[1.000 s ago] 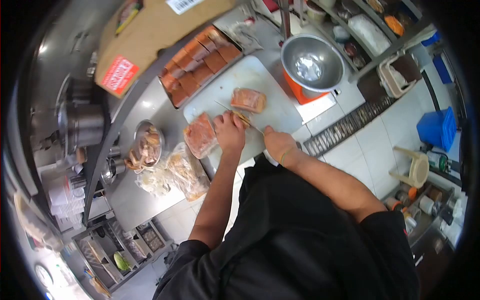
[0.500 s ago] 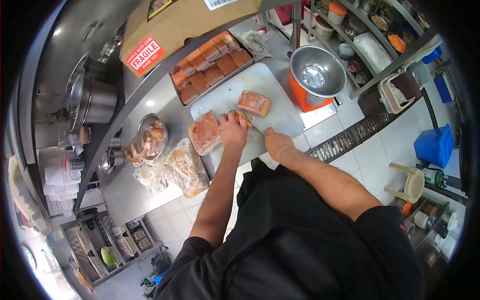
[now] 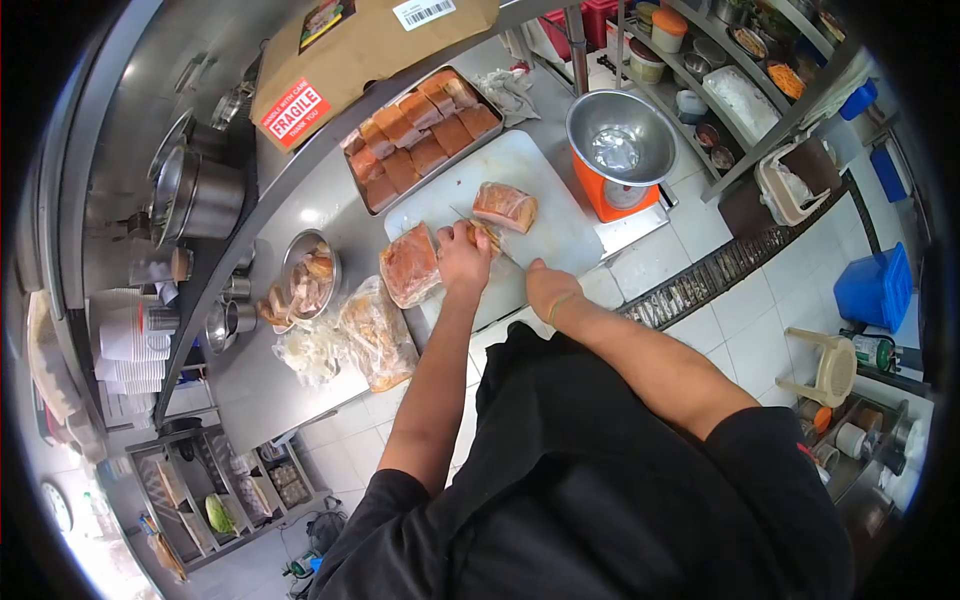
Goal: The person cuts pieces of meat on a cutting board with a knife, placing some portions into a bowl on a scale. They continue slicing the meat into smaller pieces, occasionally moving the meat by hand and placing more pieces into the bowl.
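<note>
On the white cutting board, my right hand is closed round a knife; its handle is mostly hidden in my fist. The thin blade runs to the upper left, past my left hand's fingertips. My left hand is closed over a small slice of meat, its fingers bent on top and partly covering it. Just beyond lies a pinkish cut block of meat. Left of my left hand, a larger block of meat lies at the board's edge, with clear plastic film around it.
Behind the board stands a metal tray of meat blocks. A steel bowl sits on an orange scale at the right. To the left are a bowl of trimmings and a plastic-wrapped block. A cardboard box is overhead.
The view has shifted slightly. Both hands, the knife and the meat keep almost the same places on the board.
</note>
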